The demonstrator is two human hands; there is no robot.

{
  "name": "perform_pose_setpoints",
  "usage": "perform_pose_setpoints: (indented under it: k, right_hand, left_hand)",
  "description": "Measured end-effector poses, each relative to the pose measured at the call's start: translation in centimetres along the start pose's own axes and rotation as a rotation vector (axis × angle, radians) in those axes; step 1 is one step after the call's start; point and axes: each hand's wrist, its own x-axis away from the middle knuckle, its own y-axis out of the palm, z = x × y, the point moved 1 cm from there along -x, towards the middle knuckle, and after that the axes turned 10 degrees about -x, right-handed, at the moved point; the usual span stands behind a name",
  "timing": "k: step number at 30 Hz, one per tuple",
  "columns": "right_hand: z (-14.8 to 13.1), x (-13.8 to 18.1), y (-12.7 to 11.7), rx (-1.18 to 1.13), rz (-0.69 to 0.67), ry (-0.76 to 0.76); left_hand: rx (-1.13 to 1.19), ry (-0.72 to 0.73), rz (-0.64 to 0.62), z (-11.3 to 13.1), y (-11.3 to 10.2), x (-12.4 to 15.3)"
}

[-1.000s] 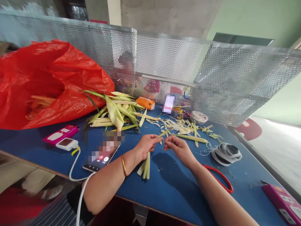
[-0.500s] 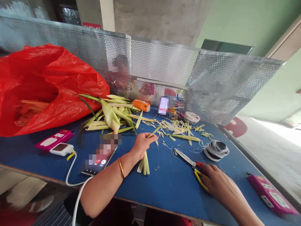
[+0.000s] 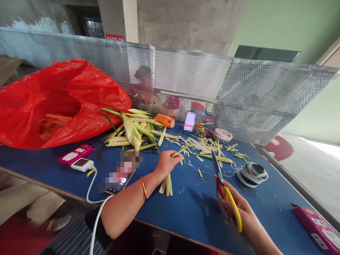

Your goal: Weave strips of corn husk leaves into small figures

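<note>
My left hand (image 3: 168, 164) is closed around a small bundle of pale green corn husk strips (image 3: 168, 186); their wider ends fan out below the fist and a narrow tip sticks out by the thumb. In my right hand (image 3: 236, 202) is a pair of scissors (image 3: 217, 168) with red and yellow handles, held above the table with its blades pointing up and away. The blades look closed together. A spool of white string (image 3: 252, 174) sits beyond the right hand, with loose thread trailing from it toward the husk scraps.
On the blue table (image 3: 186, 212) lie a heap of corn husks (image 3: 131, 132), husk scraps (image 3: 202, 145), an orange packet (image 3: 164, 120), a phone (image 3: 122, 177) and purple power banks (image 3: 77, 154). A red plastic bag (image 3: 101, 88) fills the left. Behind stands a perforated metal screen (image 3: 186, 71).
My right hand has lifted the scissors off the table and turned the blades upward. My left hand keeps its hold on the husk strips. The whole view has shifted slightly.
</note>
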Motion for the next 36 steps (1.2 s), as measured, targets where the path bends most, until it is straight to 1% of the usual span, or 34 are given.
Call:
perform_pose_setpoints:
  k: [1, 2, 4, 6, 9, 13, 15, 23, 28, 36]
  right_hand:
    - [0.0, 0.5, 1.5, -0.166, -0.089, 0.106]
    - [-0.1, 0.9, 2.9, -0.309, -0.169, 0.175]
    - [-0.4, 1.4, 5.5, -0.489, -0.29, 0.276]
    - [-0.7, 1.6, 7.3, -0.567, -0.373, 0.352]
    - [-0.7, 1.5, 8.9, -0.608, -0.383, 0.437]
    - [-0.5, 1.5, 9.7, -0.617, -0.421, 0.486]
    - [-0.5, 1.5, 9.9, -0.619, -0.418, 0.492]
    - [-0.9, 1.2, 10.5, -0.614, -0.371, 0.506]
    - [-0.9, 1.4, 10.9, -0.614, -0.305, 0.505]
    - [-1.2, 1.2, 11.6, -0.608, -0.255, 0.474]
  left_hand:
    - [-0.022, 0.008, 0.011, -0.1, 0.0, 0.0]
    - [-0.042, 0.014, 0.024, -0.3, 0.1, -0.1]
    - [-0.073, 0.023, 0.047, -0.5, 0.1, -0.2]
    - [-0.082, 0.029, 0.068, -0.7, 0.1, -0.3]
    - [-0.089, 0.028, 0.098, -1.0, 0.2, -0.4]
    - [-0.122, 0.051, 0.104, -1.1, 0.2, -0.5]
    - [-0.138, 0.067, 0.107, -1.1, 0.2, -0.5]
    - [-0.194, 0.087, 0.134, -1.1, 0.1, -0.3]
    - [-0.208, 0.085, 0.16, -0.9, 0.2, -0.2]
    - [-0.251, 0.1, 0.143, -1.0, 0.2, 0.1]
